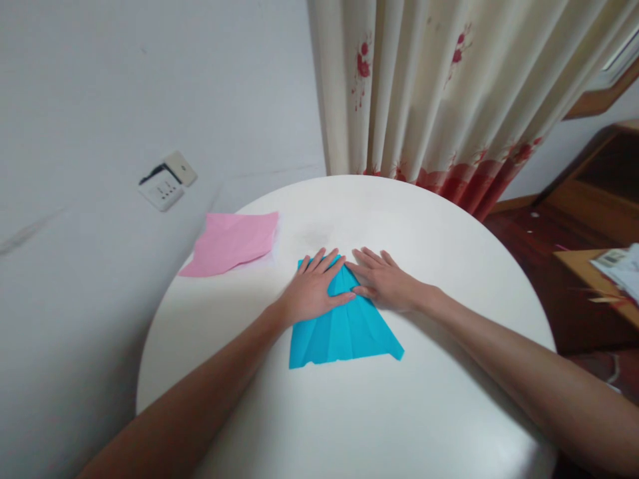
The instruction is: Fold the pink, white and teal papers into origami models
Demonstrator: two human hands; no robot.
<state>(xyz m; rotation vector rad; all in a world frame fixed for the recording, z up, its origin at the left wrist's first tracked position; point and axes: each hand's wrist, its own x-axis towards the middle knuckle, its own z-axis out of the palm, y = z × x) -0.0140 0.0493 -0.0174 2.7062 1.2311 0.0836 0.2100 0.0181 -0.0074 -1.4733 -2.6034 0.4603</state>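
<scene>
A creased sheet of blue paper (339, 336) lies on the white round table, narrow at its far end and wider toward me, with an uneven near edge. My left hand (314, 289) rests flat on its upper left part, fingers spread and pointing away from me. Part of the paper is hidden under that palm. My right hand (382, 283) lies at the paper's right slanted edge, fingers apart, with the thumb and index finger touching the paper. The fingertips of both hands nearly meet near the paper's far end.
Pink paper (232, 243) lies at the table's left edge, over something whitish. The white table (349, 426) stands by a wall with a socket (164, 189) and a long flowered curtain (414, 86). At the right is a wooden surface (584, 259) with papers on it.
</scene>
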